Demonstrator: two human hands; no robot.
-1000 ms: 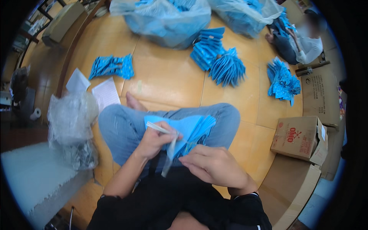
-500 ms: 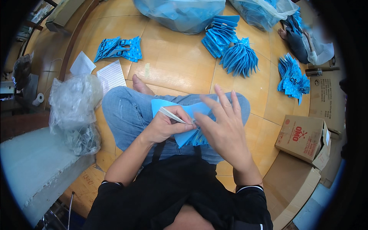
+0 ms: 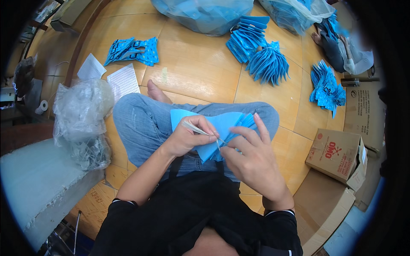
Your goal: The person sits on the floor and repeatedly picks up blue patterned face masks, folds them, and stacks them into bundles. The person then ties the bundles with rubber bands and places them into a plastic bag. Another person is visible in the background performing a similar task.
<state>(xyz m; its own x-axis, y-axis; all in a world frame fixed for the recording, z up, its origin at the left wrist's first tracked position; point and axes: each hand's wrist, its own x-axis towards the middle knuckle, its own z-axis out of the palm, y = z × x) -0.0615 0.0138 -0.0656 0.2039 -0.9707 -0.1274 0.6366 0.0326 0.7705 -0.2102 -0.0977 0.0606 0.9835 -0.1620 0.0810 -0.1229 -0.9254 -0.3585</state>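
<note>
The fanned blue stack lies across the person's lap, over the denim legs, and that soft, sloping support looks like the main weakness: a shifted knee could let the loose sheets slide out of line. The left hand has its thumb and fingers pinching a small bunch of pale strips against the stack's near part. If that pinch eased, the strips could scatter, or several could come away together, since they lie so close. The right hand has some fingers spread over the fan and others curled near a thin pale strand (whether they actually grip it, I cannot tell). Pulling the strand hard from one side could crease the sheets or skew the fan, while too slack a pull might leave the outer ones free to slip down towards the tiled floor.
</note>
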